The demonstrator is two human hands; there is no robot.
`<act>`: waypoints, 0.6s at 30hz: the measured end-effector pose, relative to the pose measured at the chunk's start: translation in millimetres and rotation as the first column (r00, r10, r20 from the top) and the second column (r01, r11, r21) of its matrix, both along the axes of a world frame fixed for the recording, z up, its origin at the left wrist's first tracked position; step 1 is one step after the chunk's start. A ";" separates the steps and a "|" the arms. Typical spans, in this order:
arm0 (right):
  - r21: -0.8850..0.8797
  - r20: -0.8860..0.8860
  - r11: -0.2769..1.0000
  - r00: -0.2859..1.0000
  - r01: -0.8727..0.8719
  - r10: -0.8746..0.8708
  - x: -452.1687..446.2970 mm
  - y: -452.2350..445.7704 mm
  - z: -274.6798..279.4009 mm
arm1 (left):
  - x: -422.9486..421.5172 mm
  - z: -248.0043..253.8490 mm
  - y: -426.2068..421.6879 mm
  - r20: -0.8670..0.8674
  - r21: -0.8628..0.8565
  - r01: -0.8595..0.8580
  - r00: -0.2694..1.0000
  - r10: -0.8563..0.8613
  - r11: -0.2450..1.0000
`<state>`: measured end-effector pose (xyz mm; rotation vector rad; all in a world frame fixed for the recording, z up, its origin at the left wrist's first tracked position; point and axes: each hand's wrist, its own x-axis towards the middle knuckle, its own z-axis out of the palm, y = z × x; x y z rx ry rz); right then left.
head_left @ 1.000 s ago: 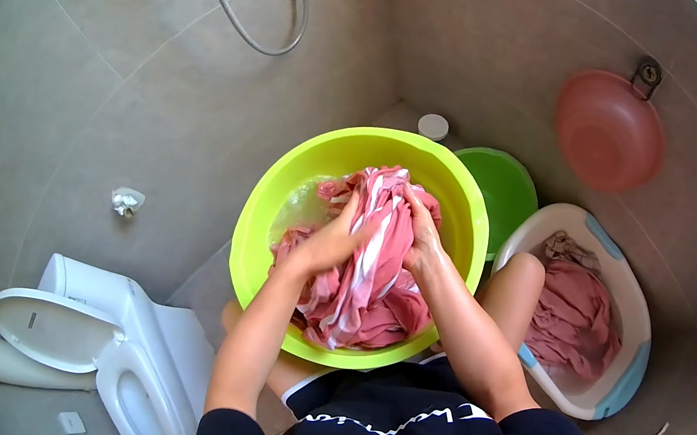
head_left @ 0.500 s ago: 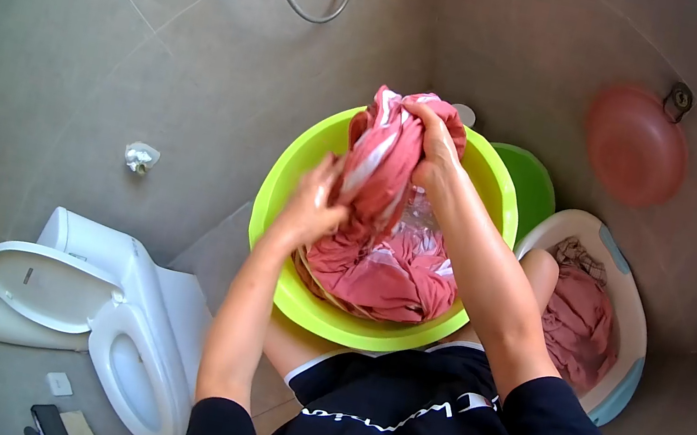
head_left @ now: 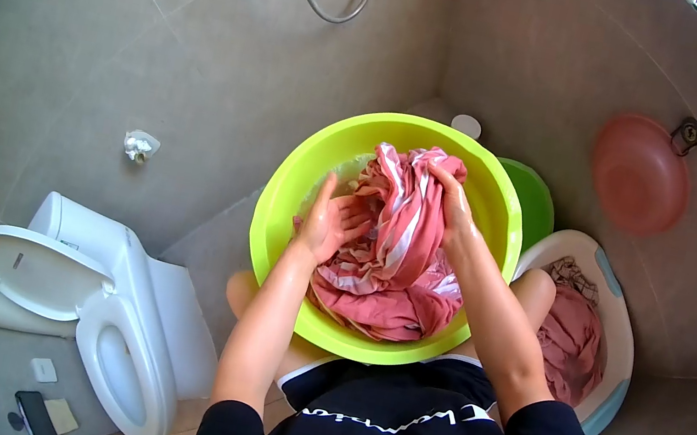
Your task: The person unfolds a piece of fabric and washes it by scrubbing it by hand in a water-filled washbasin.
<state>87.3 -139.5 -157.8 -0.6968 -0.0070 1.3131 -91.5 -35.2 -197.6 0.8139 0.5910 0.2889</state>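
Note:
A wet pink cloth with white stripes [head_left: 409,219] is bunched up in a lime-green basin [head_left: 274,242] between my knees. My right hand [head_left: 453,206] grips the upper right of the bunch. Just left of the cloth, my left hand [head_left: 334,223] is open, palm turned up and fingers spread, beside the folds; whether its fingertips touch them I cannot tell. More of the pink fabric lies low in the basin, with some water showing at the left.
A pale tub [head_left: 622,359] with pink laundry [head_left: 569,340] stands at my right, near a darker green basin [head_left: 526,202]. A pink basin [head_left: 640,174] hangs on the wall. To my left are a toilet [head_left: 124,355] with its lid up and a phone [head_left: 36,417].
The cloth and my right hand have come down lower into the basin. My left hand has turned palm up and opened away from the cloth. The view has shifted slightly.

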 end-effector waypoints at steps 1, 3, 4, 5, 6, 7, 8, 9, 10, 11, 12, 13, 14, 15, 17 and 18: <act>0.013 0.009 1.000 1.000 -0.003 0.003 -3.6 -1.8 2.7 | 10.8 15.0 -8.1 -0.014 -0.110 -0.011 1.000 0.010 0.994; 0.035 0.052 0.995 0.995 -0.089 0.087 -10.1 -12.6 3.7 | 34.3 15.5 -27.2 -0.033 -0.251 -0.030 0.999 0.023 0.967; 0.015 0.089 0.991 0.988 -0.131 0.129 -14.3 -21.6 7.5 | 40.3 14.6 -30.9 -0.021 -0.383 -0.102 0.995 0.102 0.918; 0.026 0.157 0.989 0.978 -0.146 0.140 -19.2 -31.7 8.1 | 50.1 -3.0 -19.2 0.178 0.018 -0.054 0.983 0.050 0.998; -0.088 0.278 0.993 0.955 -0.081 0.103 -27.4 -39.5 11.3 | 62.0 -25.1 -6.4 0.338 0.417 -0.074 0.938 -0.079 0.906; -0.079 0.263 0.987 0.953 -0.137 0.153 -29.0 -46.4 9.2 | 70.0 -33.1 -8.3 0.412 0.217 -0.124 0.911 0.025 0.968; -0.070 0.245 0.979 0.948 -0.194 0.205 -30.3 -51.9 6.8 | 75.1 -41.5 -11.2 0.458 0.004 -0.163 0.878 0.143 0.987; -0.071 0.149 0.970 0.959 -0.234 0.243 -23.8 -52.7 -7.9 | 73.1 -18.2 -19.1 0.454 -0.264 -0.124 0.859 0.237 0.957; -0.059 0.101 0.976 0.972 -0.209 0.214 -21.8 -57.2 -7.0 | 74.1 -16.0 -17.3 0.459 -0.260 -0.116 0.858 0.229 0.959; -0.046 0.072 0.972 0.970 -0.231 0.234 -18.3 -61.2 -7.4 | 74.7 -12.9 -13.5 0.433 -0.168 -0.113 0.884 0.176 0.979; -0.031 0.044 0.967 0.966 -0.254 0.255 -15.0 -64.6 -8.8 | 75.4 -9.8 -9.0 0.402 -0.075 -0.106 0.907 0.127 0.992; -0.051 0.038 0.945 0.945 -0.322 0.324 -11.4 -68.0 -12.2 | 77.3 7.5 -11.7 0.364 0.019 -0.099 0.927 0.085 0.995; -0.117 0.140 0.935 0.926 -0.336 0.350 -9.2 -72.1 -15.9 | 78.6 25.5 -14.4 0.183 -0.216 -0.114 0.971 0.155 0.970; -0.086 0.215 0.932 0.907 -0.352 0.362 -9.6 -74.8 -12.3 | 79.0 32.6 -15.1 0.140 -0.215 -0.113 0.979 0.146 0.970; -0.037 0.240 0.935 0.905 -0.354 0.352 -8.9 -77.5 -8.8 | 77.9 37.0 -10.7 0.093 -0.209 -0.108 0.987 0.130 0.972; -0.022 0.190 0.941 0.922 -0.338 0.336 -6.3 -79.6 -8.7 | 75.7 37.8 -6.7 0.066 -0.137 -0.110 0.991 0.120 0.984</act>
